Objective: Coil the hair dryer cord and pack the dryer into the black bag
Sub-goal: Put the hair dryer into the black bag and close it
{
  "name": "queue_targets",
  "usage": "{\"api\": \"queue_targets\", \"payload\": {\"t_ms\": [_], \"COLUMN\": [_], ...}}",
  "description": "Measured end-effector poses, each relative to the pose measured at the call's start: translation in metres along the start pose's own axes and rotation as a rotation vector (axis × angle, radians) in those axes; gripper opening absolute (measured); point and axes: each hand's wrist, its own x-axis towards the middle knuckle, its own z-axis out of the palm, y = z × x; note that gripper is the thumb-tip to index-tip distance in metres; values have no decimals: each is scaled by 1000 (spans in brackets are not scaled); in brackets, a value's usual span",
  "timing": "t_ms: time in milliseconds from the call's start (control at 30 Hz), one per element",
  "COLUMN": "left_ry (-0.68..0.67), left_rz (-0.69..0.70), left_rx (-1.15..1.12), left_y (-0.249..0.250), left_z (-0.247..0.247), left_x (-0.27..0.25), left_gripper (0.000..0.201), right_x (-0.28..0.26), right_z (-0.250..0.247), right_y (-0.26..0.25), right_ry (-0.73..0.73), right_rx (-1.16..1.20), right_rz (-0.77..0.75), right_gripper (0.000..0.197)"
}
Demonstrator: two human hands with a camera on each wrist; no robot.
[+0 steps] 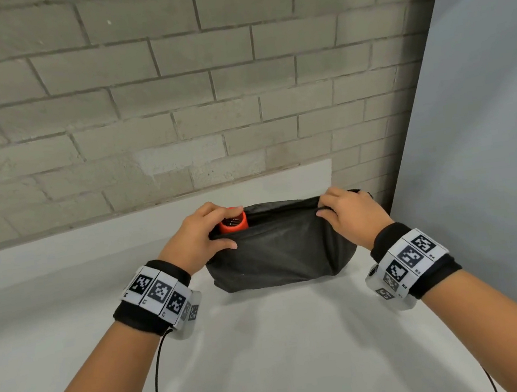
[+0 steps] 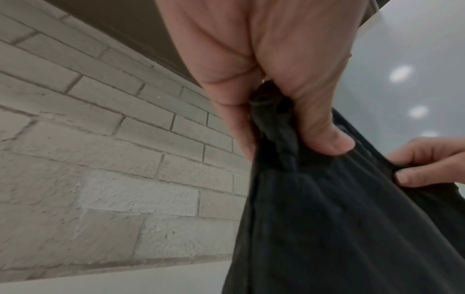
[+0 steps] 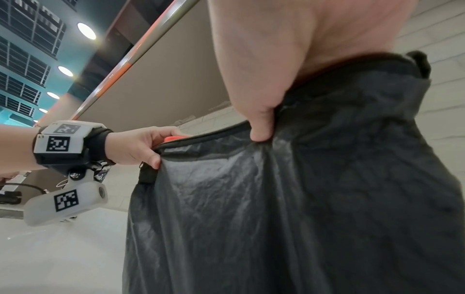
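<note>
A black fabric bag [image 1: 279, 255] stands on the white table [image 1: 270, 357] close to the brick wall. The orange hair dryer [image 1: 234, 223] sits inside it, only its round end showing above the rim at the left; the cord is hidden. My left hand [image 1: 205, 235] pinches the bag's left rim beside that orange end, thumb on the front fabric [image 2: 324, 139]. My right hand [image 1: 347, 214] pinches the right rim, thumb pressed on the front fabric [image 3: 261, 127]. The bag [image 3: 276, 199] hangs taut between both hands, its mouth open.
A grey brick wall [image 1: 140, 96] rises just behind the bag. A pale panel [image 1: 487, 135] closes the right side. Bare white tabletop stretches in front of the bag and to its left.
</note>
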Motion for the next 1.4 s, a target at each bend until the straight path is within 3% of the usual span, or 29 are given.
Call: {"api": "queue_targets", "payload": {"t_ms": [267, 467, 567, 700, 767, 900, 1000, 1167, 1300, 1400], "left_ry": [-65, 34, 117, -57, -107, -45, -19, 4, -40, -82], "left_rz": [69, 117, 32, -67, -41, -32, -23, -2, -1, -92], "left_rx": [-8, 82, 19, 27, 118, 105, 106, 64, -51, -167], "left_y": [8, 18, 24, 32, 35, 40, 44, 47, 44, 33], "left_z": [-9, -15, -16, -20, -20, -15, -9, -5, -7, -11], "left_x": [5, 5, 4, 5, 6, 8, 8, 6, 0, -5], "left_gripper": [38, 29, 22, 42, 35, 14, 12, 8, 6, 22], "right_x": [-6, -13, -13, -10, -11, -9, -7, 0, 6, 6], "right_z": [-12, -11, -14, -15, -17, -26, -35, -39, -35, -36], "right_y": [2, 3, 3, 8, 8, 1, -16, -38, -42, -38], "right_ry": [226, 327, 336, 408, 433, 260, 112, -88, -50, 50], "right_rx": [76, 166, 152, 212, 227, -8, -142, -113, 17, 30], "right_rz": [-27, 13, -24, -36, -38, 55, 106, -91, -153, -137], "right_gripper": [20, 20, 28, 19, 18, 26, 28, 43, 28, 26]}}
